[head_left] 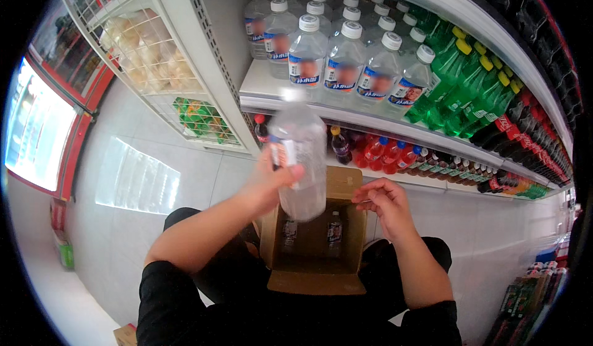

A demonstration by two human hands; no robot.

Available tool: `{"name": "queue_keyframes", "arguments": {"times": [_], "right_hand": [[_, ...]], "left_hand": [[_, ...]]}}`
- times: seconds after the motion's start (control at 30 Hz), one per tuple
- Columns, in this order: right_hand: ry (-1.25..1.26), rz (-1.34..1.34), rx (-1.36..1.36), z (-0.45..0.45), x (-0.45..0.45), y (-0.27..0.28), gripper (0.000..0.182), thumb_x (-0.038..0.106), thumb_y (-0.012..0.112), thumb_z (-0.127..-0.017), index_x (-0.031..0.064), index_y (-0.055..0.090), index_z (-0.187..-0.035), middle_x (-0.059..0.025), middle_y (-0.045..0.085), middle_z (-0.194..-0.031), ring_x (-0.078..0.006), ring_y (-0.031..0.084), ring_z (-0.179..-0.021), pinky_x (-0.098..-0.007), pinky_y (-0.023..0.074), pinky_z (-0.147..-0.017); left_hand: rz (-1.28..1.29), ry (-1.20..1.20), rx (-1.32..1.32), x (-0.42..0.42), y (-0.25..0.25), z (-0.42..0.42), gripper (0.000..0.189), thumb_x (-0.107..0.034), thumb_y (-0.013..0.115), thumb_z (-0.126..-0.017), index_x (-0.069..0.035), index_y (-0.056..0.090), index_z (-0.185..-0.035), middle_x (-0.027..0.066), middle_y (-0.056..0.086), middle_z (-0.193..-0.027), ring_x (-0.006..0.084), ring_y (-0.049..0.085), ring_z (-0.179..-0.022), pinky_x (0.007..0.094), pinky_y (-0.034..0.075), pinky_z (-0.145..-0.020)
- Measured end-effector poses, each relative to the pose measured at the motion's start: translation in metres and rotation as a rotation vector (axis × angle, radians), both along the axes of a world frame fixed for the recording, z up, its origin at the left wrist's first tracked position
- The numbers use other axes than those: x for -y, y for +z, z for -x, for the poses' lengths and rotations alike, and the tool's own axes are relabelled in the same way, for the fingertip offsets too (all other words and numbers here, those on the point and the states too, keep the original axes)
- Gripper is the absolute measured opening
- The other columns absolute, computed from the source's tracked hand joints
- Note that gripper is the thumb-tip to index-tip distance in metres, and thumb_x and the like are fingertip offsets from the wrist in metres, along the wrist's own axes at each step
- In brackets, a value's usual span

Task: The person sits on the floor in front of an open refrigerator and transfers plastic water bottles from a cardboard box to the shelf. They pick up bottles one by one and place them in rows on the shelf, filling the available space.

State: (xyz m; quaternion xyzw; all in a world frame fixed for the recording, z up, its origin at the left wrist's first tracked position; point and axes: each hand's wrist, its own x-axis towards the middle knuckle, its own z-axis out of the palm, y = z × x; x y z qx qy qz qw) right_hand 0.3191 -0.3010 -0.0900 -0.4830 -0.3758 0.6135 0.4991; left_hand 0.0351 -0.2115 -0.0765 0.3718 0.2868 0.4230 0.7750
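Observation:
My left hand point(271, 181) grips a large clear plastic bottle point(305, 160) with a white cap by its labelled side, holding it upright and a little blurred above an open cardboard box point(317, 283). Inside the box stand two small-looking labelled clear bottles, one on the right point(334, 230) and one on the left point(290, 232). My right hand point(384, 207) hovers by the box's right far corner, fingers curled and apart, with nothing seen in it. Rows of matching white-capped bottles point(345, 61) fill the left part of the shelf point(264, 82) ahead.
Green yellow-capped bottles point(463, 86) and dark cola bottles point(523, 133) stand right on that shelf. Red drink bottles point(377, 153) line the lower shelf. A white wire rack point(153, 68) borders the left. Behind it is a red-framed cooler point(46, 128). Bottle packs point(523, 299) sit at lower right.

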Motion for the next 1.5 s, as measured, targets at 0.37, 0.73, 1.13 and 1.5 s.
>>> {"name": "queue_keyframes", "arguments": {"times": [0.37, 0.73, 1.13, 1.5], "right_hand": [[0.084, -0.005, 0.088, 0.004, -0.003, -0.002, 0.010, 0.003, 0.059, -0.098, -0.0012, 0.066, -0.105, -0.0135, 0.072, -0.105, -0.0209, 0.071, -0.094, -0.0339, 0.0585, -0.082], [0.134, -0.016, 0.230, 0.006, -0.004, -0.010, 0.009, 0.002, 0.060, -0.098, -0.0013, 0.066, -0.103, -0.0127, 0.073, -0.102, -0.0196, 0.071, -0.094, -0.0318, 0.0579, -0.082], [0.192, 0.018, 0.396, 0.006, 0.001, -0.016, 0.012, 0.010, 0.065, -0.097, -0.0007, 0.068, -0.102, -0.0077, 0.073, -0.095, -0.0140, 0.070, -0.091, -0.0298, 0.0551, -0.081], [0.345, 0.019, 0.647, 0.023, -0.006, -0.051, 0.020, 0.019, 0.070, -0.092, 0.0009, 0.070, -0.102, -0.0100, 0.073, -0.088, -0.0186, 0.069, -0.083, -0.0349, 0.0547, -0.078]], "left_hand": [[-0.525, 0.737, -0.096, -0.105, 0.045, 0.038, 0.050, 0.009, 0.074, -0.084, 0.000, 0.052, -0.128, 0.0114, 0.065, -0.110, 0.0218, 0.066, -0.097, 0.0375, 0.055, -0.085], [-0.797, 0.760, -0.452, -0.142, 0.043, 0.010, 0.069, -0.004, 0.089, -0.073, 0.001, 0.048, -0.128, 0.0077, 0.063, -0.110, 0.0151, 0.061, -0.095, 0.0310, 0.052, -0.085], [-0.859, 0.571, -0.791, -0.155, 0.035, -0.002, 0.060, -0.017, 0.083, -0.086, 0.001, 0.045, -0.130, 0.0109, 0.064, -0.108, 0.0189, 0.062, -0.096, 0.0345, 0.052, -0.086], [-0.928, 0.471, -0.843, -0.154, 0.031, 0.002, 0.066, -0.015, 0.064, -0.100, 0.001, 0.023, -0.149, 0.0244, 0.063, -0.122, 0.0406, 0.064, -0.113, 0.0427, 0.050, -0.094]]}}
